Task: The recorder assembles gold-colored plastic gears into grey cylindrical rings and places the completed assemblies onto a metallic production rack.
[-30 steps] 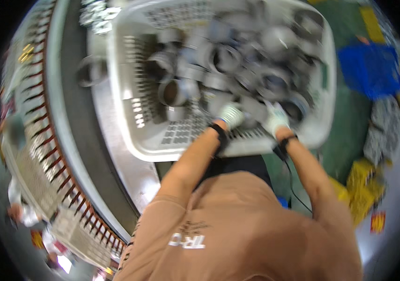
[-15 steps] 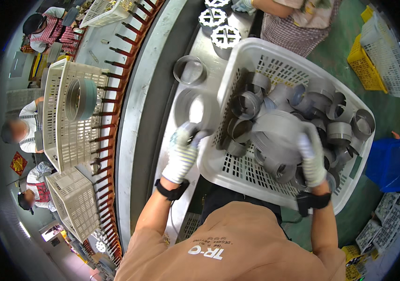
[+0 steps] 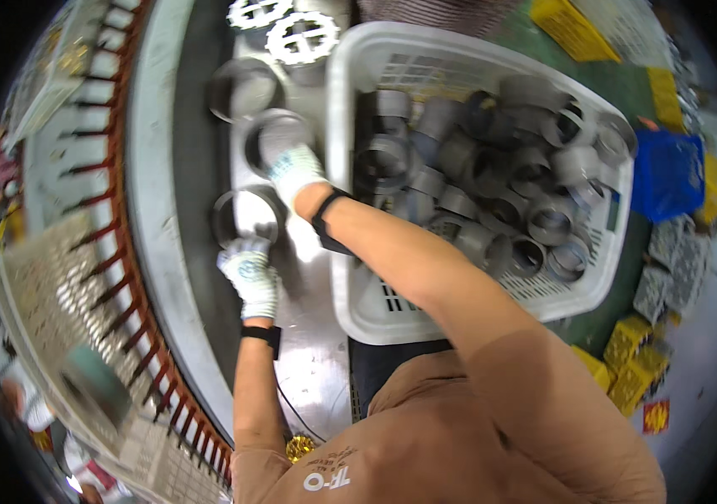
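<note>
My left hand (image 3: 249, 273), in a white striped work glove, grips the near rim of a short grey cylindrical ring (image 3: 222, 220) over the metal bench (image 3: 316, 315). Reaching across the bench, my gloved right hand (image 3: 295, 170) holds a second grey ring (image 3: 254, 144) just beyond it; motion blurs this ring and hides part of the fingers. A third open ring (image 3: 222, 91) stands farther along the bench. To the right, many more grey rings (image 3: 508, 210) lie jumbled in a large white plastic basket (image 3: 341, 252).
White spoked wheel-like pieces (image 3: 302, 39) stand at the bench's far end. Left of the bench runs a line with upright reddish-brown prongs (image 3: 115, 126), beyond it cream crates (image 3: 31, 281). A blue bin (image 3: 667, 175) and yellow crates (image 3: 575, 29) are on the right. A co-worker's checked apron (image 3: 434, 13) shows at the top.
My right hand has moved from over the basket to the bench, carrying a ring. My left hand stays at the bench with its ring. The whole view has swung rightward.
</note>
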A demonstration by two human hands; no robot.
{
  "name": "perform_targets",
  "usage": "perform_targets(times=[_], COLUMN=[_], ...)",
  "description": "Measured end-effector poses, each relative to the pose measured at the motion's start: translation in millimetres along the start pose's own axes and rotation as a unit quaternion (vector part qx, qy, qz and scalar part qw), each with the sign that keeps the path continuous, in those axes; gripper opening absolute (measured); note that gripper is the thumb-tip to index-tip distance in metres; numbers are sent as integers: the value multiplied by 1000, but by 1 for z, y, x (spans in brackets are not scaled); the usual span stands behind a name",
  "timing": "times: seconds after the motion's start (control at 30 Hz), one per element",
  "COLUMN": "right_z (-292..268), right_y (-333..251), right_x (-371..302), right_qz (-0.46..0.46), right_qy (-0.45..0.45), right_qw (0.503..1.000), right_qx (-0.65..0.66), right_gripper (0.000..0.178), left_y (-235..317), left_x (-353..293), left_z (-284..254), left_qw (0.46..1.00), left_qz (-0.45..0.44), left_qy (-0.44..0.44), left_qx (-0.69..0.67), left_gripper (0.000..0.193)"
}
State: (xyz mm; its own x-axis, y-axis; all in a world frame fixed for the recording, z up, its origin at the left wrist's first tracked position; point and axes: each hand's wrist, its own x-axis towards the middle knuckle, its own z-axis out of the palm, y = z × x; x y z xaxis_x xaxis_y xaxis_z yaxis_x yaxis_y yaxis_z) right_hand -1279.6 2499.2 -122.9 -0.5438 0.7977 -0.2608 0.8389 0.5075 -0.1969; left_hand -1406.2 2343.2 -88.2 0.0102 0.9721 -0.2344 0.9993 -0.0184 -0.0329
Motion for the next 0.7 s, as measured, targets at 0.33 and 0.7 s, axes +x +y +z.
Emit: perform_targets(times=[0.33, 0.7], right_z=[-170, -58], right_y=[240, 471], right_x=[-185, -352], right_qz=[154, 518], right_qy=[193, 277], right_qw=[925, 440], right_qx=[288, 680], right_gripper=[50, 91], left_y=[137, 428], left_x=[122, 234], left_z=[-118, -112], left_qw=[868, 874], left_qz=[37, 254], left_qy=[239, -67], left_qx=[-433, -408], left_gripper=[45, 83])
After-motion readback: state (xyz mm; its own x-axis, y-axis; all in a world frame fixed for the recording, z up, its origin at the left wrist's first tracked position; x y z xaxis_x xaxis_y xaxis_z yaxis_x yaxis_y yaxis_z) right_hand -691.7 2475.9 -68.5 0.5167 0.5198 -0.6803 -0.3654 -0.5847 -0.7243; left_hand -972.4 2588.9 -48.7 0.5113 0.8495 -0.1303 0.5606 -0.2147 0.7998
